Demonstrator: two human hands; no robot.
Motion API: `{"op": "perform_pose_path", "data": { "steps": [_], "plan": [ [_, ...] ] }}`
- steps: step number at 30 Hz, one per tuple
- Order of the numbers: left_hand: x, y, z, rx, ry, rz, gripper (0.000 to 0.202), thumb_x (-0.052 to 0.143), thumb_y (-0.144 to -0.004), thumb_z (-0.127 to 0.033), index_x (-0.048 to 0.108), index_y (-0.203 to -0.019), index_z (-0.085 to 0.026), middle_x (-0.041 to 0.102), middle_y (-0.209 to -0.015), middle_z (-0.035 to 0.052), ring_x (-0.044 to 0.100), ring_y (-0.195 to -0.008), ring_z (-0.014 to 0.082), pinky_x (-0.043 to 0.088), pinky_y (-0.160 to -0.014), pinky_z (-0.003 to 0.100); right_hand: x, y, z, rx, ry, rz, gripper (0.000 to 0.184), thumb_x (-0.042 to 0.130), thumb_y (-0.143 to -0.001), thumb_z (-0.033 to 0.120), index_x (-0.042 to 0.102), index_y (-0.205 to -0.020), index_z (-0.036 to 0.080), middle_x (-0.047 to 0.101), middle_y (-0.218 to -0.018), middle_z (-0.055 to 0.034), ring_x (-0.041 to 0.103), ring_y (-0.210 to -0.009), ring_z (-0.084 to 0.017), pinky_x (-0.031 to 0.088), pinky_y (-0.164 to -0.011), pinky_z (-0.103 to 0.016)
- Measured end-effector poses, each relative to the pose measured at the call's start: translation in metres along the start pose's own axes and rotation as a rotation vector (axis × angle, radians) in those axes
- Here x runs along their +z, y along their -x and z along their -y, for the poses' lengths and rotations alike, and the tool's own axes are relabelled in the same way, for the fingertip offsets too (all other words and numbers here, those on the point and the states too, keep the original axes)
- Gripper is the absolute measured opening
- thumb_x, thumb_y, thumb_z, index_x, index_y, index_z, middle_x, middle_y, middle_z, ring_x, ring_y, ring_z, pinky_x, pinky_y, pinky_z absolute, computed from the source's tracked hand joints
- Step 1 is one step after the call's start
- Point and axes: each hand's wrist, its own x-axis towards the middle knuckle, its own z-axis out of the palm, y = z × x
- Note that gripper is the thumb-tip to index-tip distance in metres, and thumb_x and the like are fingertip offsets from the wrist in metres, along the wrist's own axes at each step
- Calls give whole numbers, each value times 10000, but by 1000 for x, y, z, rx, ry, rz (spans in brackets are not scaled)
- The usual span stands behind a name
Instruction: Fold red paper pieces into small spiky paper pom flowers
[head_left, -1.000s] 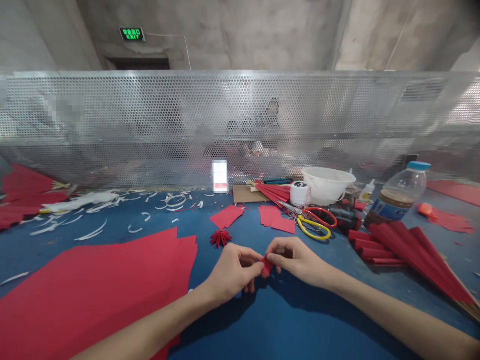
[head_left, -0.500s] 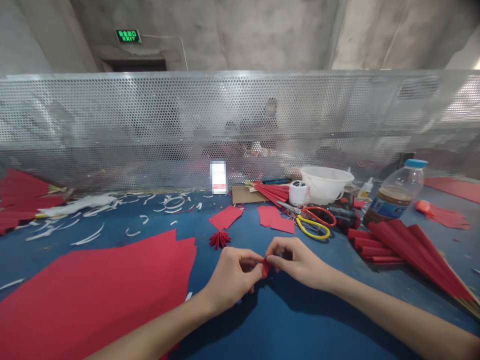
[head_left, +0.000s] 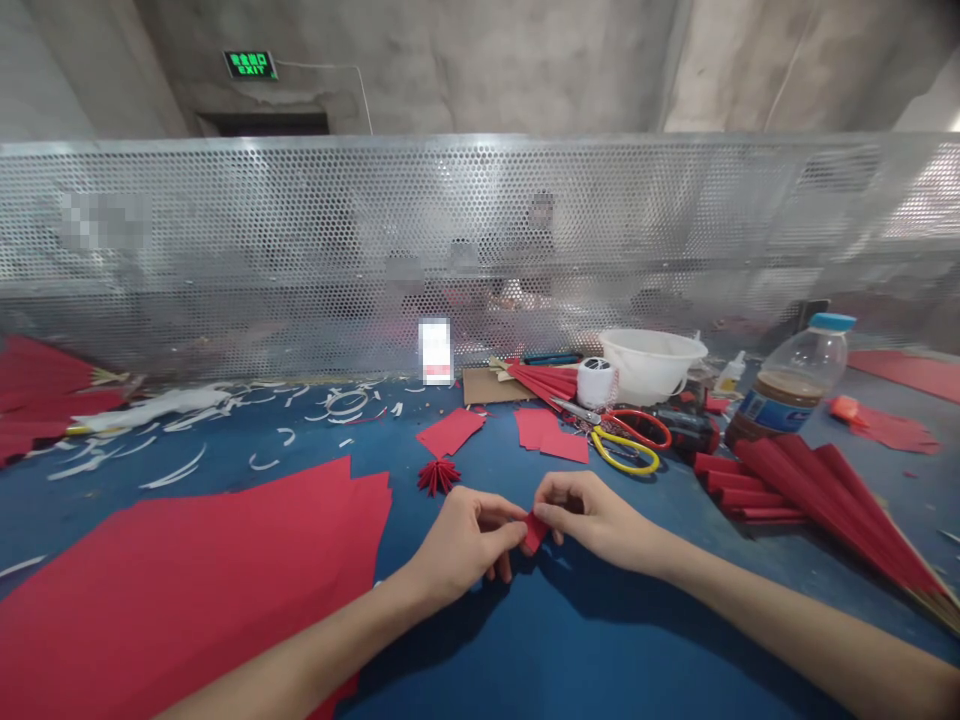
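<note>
Far edge of the bench (head_left: 600, 650): a white plastic basin (head_left: 651, 358), upright, its contents out of sight behind the rim from this angle. Just to the right, a clear plastic bottle (head_left: 787, 400) with a blue cap, brown liquid in its lower part. Right beside the basin, a white spool (head_left: 597, 384), and just in front, scissors (head_left: 628, 445) with red and yellow handles, lying flat.

And to the action: left hand (head_left: 465, 540) and right hand (head_left: 600, 515), close together, low over the blue surface, a small folded piece of red paper (head_left: 535, 532) pinched right between them! Right fingers (head_left: 551, 513) narrow, closed on the paper's right end. Left fingers (head_left: 516, 532) curled and narrow too, the thumb pressed against its left side.

Off to the left, a big spread of red paper sheets (head_left: 187, 590). Just ahead of the hands, a spiky red paper rosette (head_left: 439, 476). Out to the right, pleated red paper fans (head_left: 825, 495), well apart from the hands.
</note>
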Motion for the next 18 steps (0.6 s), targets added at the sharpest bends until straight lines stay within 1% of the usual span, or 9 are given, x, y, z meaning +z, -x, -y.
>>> {"op": "perform_pose_path", "data": {
  "steps": [3, 6, 8, 11, 14, 18],
  "plan": [
    [0, 0, -1, -12, -6, 38, 265, 636, -814, -304, 744, -932, -92, 709, -696, 74, 620, -438, 119, 388, -387, 177, -1, -1, 0, 0, -7, -9, 211, 567, -913, 302, 602, -767, 153, 605, -663, 0, 546, -596, -130, 396, -576, -238],
    [1, 0, 0, -29, -2, 14, 261, 651, -801, -301, 734, -917, -83, 664, -607, 41, 622, -424, 130, 389, -380, 179, 0, -2, 0, 9, -21, -4, 190, 542, -916, 279, 596, -782, 156, 611, -687, -1, 547, -588, -127, 403, -579, -242],
    [1, 0, 2, -34, 10, -13, 252, 656, -791, -290, 725, -909, -79, 642, -570, 25, 627, -424, 138, 392, -380, 181, 0, -2, 1, 12, -29, -10, 196, 504, -931, 264, 601, -800, 156, 601, -669, 4, 549, -583, -128, 413, -596, -245],
    [1, -1, 3, -32, 19, -23, 232, 655, -785, -276, 721, -893, -82, 642, -566, 22, 635, -435, 142, 399, -388, 183, 0, -1, 3, 1, -34, -15, 213, 480, -942, 262, 611, -814, 154, 598, -671, 4, 554, -596, -127, 423, -612, -243],
    [1, -1, 2, -26, -2, -10, 215, 645, -785, -263, 730, -882, -90, 664, -596, 33, 631, -441, 134, 392, -390, 180, 1, 1, 4, -6, 9, -12, 171, 538, -917, 279, 601, -812, 159, 610, -686, 5, 545, -591, -122, 402, -562, -223],
    [0, 0, 2, -12, -53, 34, 216, 627, -799, -267, 746, -867, -99, 681, -611, 47, 627, -462, 130, 393, -402, 178, 2, 2, 3, -9, 79, -33, 162, 573, -891, 259, 615, -775, 155, 595, -629, 14, 510, -558, -112, 363, -519, -210]
  ]
}}
